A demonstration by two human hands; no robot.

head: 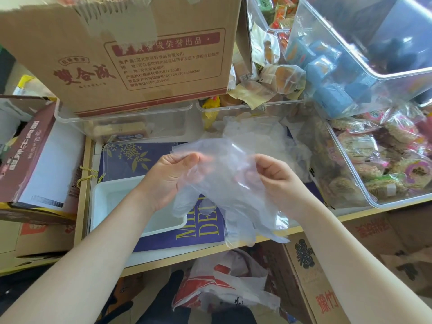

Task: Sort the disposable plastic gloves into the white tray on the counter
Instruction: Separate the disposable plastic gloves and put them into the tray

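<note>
**Inspector:** Head view. State of the hands?

**Assistant:** Both are raised over the counter. The left hand (167,177) pinches the upper edge of a clear plastic glove (224,183) between thumb and curled fingers. The right hand (278,181) grips the opposite edge of the same glove, fingers curled in. The film is stretched between them, and its finger ends hang below the hands, over the front edge of the counter (233,250).

**Inspector:** And the tray?

**Assistant:** The white tray (102,206) sits below the left hand, on a purple printed sheet (131,160). The left wrist and forearm cross over its right part and hide that part. I cannot tell whether any glove lies in it.

**Inspector:** Other gloves?

**Assistant:** A loose pile of clear gloves (261,134) lies beyond the hands, partly veiled by the held glove.

**Inspector:** Surroundings?

**Assistant:** Beyond the left hand, a cardboard box (131,50) with red print rests on a clear bin (126,118). Right of the right hand, a clear bin of wrapped snacks (383,164) stands close. Beyond it, a tilted clear bin holds blue packets (327,73). Left of the left hand lies a dark red carton (25,146). Below the hands, under the counter, a crumpled plastic bag (224,284) lies beside a brown carton (311,277).
</note>
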